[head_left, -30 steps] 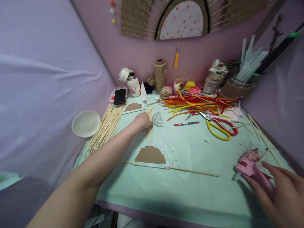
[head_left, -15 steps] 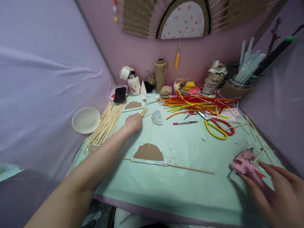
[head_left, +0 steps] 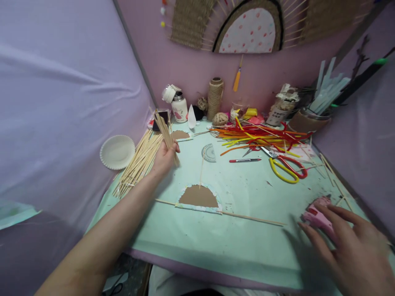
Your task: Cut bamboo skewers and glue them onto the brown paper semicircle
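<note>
My left hand grips a bundle of thin wooden sticks, held tilted above the larger pile of sticks on the table. At the right, my right hand hovers with fingers apart over a pink glue gun, partly hiding it; whether it touches the gun I cannot tell. Between the hands lies a brown cardboard half-circle with a pale wrapped edge. Long sticks extend from its straight side, and one thin stick points up from its curved top.
A clear protractor, a red marker and yellow-and-red scissors lie mid-table. Behind them are colourful pipe cleaners, twine and a white bottle. A paper plate is at the left.
My left hand has lifted the stick bundle and turned it upward, moving slightly left. My right hand has shifted left over the glue gun. The view has also moved a little.
</note>
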`<state>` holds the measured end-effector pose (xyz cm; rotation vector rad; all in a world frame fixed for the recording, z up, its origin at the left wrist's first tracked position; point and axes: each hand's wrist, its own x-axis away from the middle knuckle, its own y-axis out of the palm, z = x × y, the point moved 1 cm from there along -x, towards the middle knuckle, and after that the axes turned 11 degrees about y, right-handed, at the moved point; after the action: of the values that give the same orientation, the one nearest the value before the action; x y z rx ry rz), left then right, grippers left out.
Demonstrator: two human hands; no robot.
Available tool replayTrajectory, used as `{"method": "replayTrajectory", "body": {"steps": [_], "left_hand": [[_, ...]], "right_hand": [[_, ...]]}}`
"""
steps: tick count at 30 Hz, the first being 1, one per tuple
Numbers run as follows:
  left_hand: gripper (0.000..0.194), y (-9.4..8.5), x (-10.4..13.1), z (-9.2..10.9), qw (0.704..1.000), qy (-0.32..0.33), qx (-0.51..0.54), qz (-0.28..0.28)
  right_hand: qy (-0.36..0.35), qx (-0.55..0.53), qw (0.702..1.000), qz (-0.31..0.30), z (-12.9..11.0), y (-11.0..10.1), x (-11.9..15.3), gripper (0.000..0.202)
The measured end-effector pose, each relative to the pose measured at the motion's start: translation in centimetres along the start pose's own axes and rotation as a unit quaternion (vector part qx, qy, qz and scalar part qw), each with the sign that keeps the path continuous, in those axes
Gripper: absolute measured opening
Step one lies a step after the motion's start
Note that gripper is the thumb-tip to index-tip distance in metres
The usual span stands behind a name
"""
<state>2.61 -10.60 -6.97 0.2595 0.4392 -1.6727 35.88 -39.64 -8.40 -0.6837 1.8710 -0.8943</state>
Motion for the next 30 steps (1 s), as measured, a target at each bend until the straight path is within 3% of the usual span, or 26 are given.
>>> {"method": "replayTrajectory", "body": {"steps": [2, 4, 6, 8, 10, 12, 15, 18, 21, 25, 30], "left_hand": [[0.012, -0.1, 0.9, -0.8, 0.999, -0.049, -0.004, -0.015], [0.016, -0.1, 1.4, -0.2, 0.998, -0.064, 0.014, -0.018], [0.020, 0.3, 1.6, 2.0, 0.996, -0.065, 0.063, -0.016], [0.029, 1.3, 2.2, 4.9, 0.976, -0.083, 0.197, -0.043], [0.035, 3.1, 3.5, 7.5, 0.946, -0.126, 0.277, -0.112], [0.039, 5.3, 5.5, 8.8, 0.909, -0.188, 0.332, -0.164], [0.044, 8.4, 8.7, 8.3, 0.872, -0.249, 0.373, -0.198], [0.051, 10.2, 10.3, 6.7, 0.885, -0.262, 0.348, -0.164], [0.050, 10.6, 10.8, 5.7, 0.896, -0.265, 0.329, -0.137], [0.045, 10.3, 11.3, 5.3, 0.895, -0.273, 0.335, -0.112], [0.040, 10.4, 11.9, 4.9, 0.896, -0.274, 0.342, -0.079]], "right_hand": [[-0.030, 0.008, 1.000, -0.003, -0.8, -0.2, -0.2, 0.046], [-0.048, 0.013, 0.999, 0.000, -1.9, -0.6, -0.5, 0.049], [-0.046, -0.007, 0.999, 0.006, -3.6, -1.1, -0.9, 0.048], [-0.039, -0.071, 0.997, 0.001, -6.2, -1.3, -1.5, 0.042], [-0.017, -0.159, 0.986, -0.055, -9.4, -1.0, -2.4, 0.031], [0.019, -0.274, 0.953, -0.132, -12.6, 0.1, -3.9, 0.023], [0.107, -0.402, 0.880, -0.228, -16.0, 2.7, -6.2, 0.025], [0.174, -0.467, 0.819, -0.284, -17.2, 5.2, -7.6, 0.024], [0.195, -0.474, 0.813, -0.277, -17.2, 6.6, -7.7, 0.034], [0.200, -0.471, 0.814, -0.274, -17.3, 6.8, -7.0, 0.040], [0.208, -0.431, 0.847, -0.232, -17.6, 6.7, -6.6, 0.034]]}}
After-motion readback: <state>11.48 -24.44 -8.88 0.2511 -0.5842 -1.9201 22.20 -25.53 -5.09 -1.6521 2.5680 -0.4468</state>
